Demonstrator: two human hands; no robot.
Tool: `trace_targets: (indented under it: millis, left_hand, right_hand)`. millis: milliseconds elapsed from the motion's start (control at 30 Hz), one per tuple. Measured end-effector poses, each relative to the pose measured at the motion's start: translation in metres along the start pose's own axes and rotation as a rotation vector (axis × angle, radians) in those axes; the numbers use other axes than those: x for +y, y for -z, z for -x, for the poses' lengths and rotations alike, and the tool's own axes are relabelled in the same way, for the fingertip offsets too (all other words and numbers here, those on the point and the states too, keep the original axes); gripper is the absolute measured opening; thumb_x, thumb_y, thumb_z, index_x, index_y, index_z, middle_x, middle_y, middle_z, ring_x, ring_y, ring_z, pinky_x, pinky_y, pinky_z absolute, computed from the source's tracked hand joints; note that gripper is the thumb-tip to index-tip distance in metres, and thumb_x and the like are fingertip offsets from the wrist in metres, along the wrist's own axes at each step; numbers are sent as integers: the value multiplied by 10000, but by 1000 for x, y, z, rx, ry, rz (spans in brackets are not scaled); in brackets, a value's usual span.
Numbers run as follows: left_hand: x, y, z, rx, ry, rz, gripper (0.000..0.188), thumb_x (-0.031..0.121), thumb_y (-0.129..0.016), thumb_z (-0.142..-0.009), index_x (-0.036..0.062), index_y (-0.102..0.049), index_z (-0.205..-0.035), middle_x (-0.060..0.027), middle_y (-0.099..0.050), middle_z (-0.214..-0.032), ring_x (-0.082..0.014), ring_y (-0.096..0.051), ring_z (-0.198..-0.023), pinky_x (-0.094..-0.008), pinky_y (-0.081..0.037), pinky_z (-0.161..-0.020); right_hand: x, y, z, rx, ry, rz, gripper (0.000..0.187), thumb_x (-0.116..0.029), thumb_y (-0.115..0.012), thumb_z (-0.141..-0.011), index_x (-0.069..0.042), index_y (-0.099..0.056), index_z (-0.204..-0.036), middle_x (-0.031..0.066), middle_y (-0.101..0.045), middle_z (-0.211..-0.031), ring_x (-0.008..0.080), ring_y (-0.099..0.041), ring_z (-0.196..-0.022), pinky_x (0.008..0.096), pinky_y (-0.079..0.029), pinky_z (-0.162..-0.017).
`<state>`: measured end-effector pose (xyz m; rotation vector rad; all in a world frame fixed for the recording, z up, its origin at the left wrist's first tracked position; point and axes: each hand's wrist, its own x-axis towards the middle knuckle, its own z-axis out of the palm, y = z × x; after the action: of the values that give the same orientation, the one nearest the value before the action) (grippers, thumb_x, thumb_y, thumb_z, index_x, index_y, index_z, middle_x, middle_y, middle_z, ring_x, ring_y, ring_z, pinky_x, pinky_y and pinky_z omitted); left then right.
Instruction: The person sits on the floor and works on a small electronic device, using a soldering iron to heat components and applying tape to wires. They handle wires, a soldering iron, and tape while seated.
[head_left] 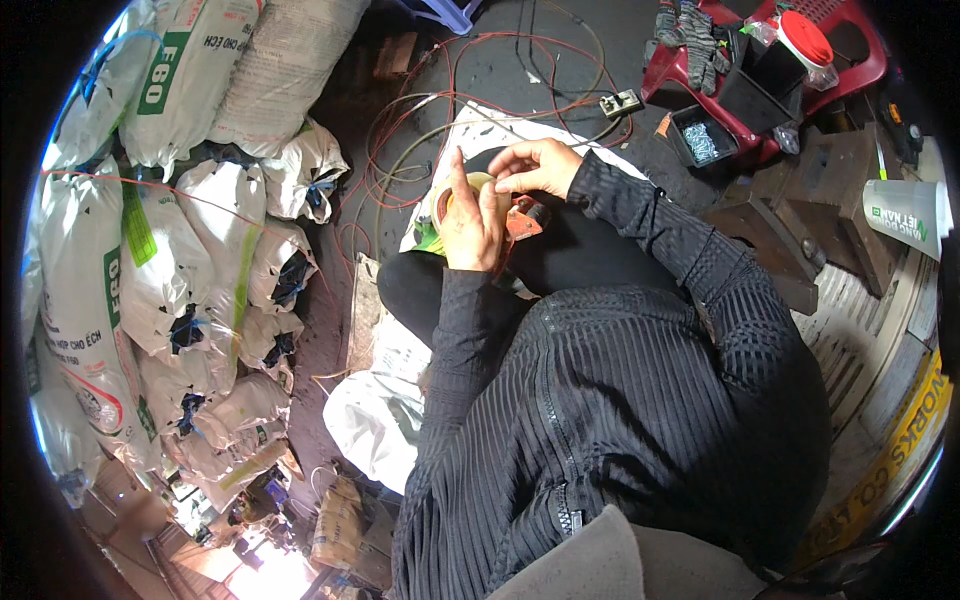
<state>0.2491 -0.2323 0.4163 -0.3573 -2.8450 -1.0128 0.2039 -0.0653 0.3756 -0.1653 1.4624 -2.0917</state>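
Over my lap, my left hand (474,228) is at a cream-coloured roll of tape (440,207), its index finger pointing up and its thumb against the roll; its other fingers are mostly hidden. From the right, my right hand (541,167) reaches in with thumb and index finger pinched together at the roll's upper edge, close to my left thumb. What sits in that pinch is too small to make out. Just right of my left hand shows an orange piece with a dark part (524,219), resting by my dark trousers. Bright green material (428,238) shows below the roll.
Stacked white sacks (180,260) fill the left side. Red and tan hoses or cables (400,150) coil across the floor ahead, near a small socket box (620,103). At right are a red plastic chair (850,75), black bins, a bin of screws (700,142) and wooden blocks (840,190).
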Motion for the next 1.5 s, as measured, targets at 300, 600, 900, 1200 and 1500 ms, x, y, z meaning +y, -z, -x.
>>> trace_targets:
  millis: [300, 600, 900, 1200, 1500]
  left_hand:
    - [9, 17, 33, -126, -156, -369, 1007, 326, -742, -700, 17, -138, -1445, -85, -588, -1059, -238, -559, -1001, -451, -266, -979]
    - [-14, 24, 28, -280, -142, -350, 745, 191, -667, -697, 54, -365, -1364, -98, -578, -989, -230, -551, -1012, -495, -252, -948]
    - [-19, 18, 24, -136, -157, -263, 676, 271, -668, -695, 50, -447, -1295, -93, -574, -978, -246, -554, -983, -480, -251, -971]
    - [-27, 27, 28, -61, -190, -154, 622, 288, -686, -717, 48, -489, -1255, -96, -605, -1032, -238, -564, -987, -442, -271, -933]
    - [-34, 26, 35, -55, -159, -48, 615, 278, -717, -694, 50, -513, -1227, -90, -624, -1018, -226, -580, -975, -429, -298, -914]
  right_hand:
    - [14, 11, 2, 148, 345, 610, 164, -124, -641, -726, -72, -656, -881, 62, -659, -802, 143, -632, -763, 303, -499, -706]
    - [-43, 31, -24, -228, 556, 1048, 189, -49, -612, -661, -56, -658, -845, 71, -606, -773, 194, -593, -684, 312, -480, -611]
    - [-11, 12, -5, 118, 355, 822, 222, -190, -727, -733, -53, -659, -893, 44, -607, -816, 133, -595, -738, 281, -508, -674]
    - [-31, 11, -6, 191, 395, 764, 167, -116, -663, -806, -31, -663, -950, 56, -682, -825, 91, -639, -762, 243, -504, -665]
    - [-32, 11, -4, 22, 161, 466, 206, -137, -509, -844, -36, -637, -970, 54, -666, -880, 126, -627, -787, 269, -513, -696]
